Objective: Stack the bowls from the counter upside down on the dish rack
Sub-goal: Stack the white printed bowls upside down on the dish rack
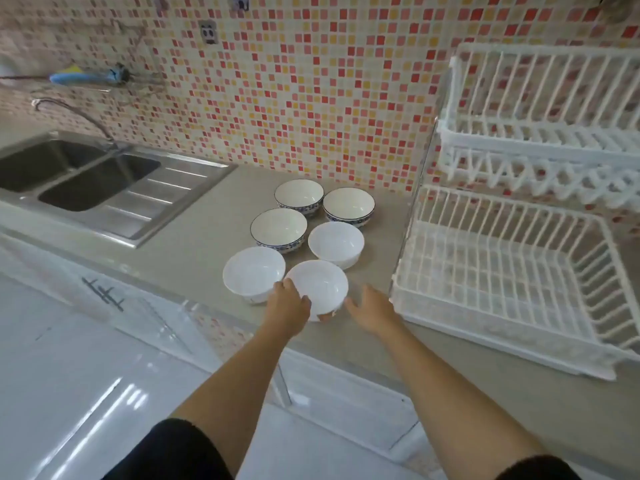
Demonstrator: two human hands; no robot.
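Several bowls stand upright in a cluster on the beige counter (194,237). The three at the back are blue-patterned, the three at the front plain white. My left hand (289,304) grips the near rim of the nearest white bowl (320,287), thumb over the edge. My right hand (372,308) hovers open just right of that bowl, fingers spread, apparently not touching it. Another white bowl (252,273) sits to its left and a third white bowl (336,242) behind it. The white two-tier dish rack (502,278) stands at the right, both tiers bare.
A steel double sink (86,181) with a drainboard and tap lies at the left. The mosaic-tiled wall (294,98) rises behind the counter. The blue-patterned bowls (278,228) stand closest to that wall. White cabinet fronts (104,341) run below the counter's near edge.
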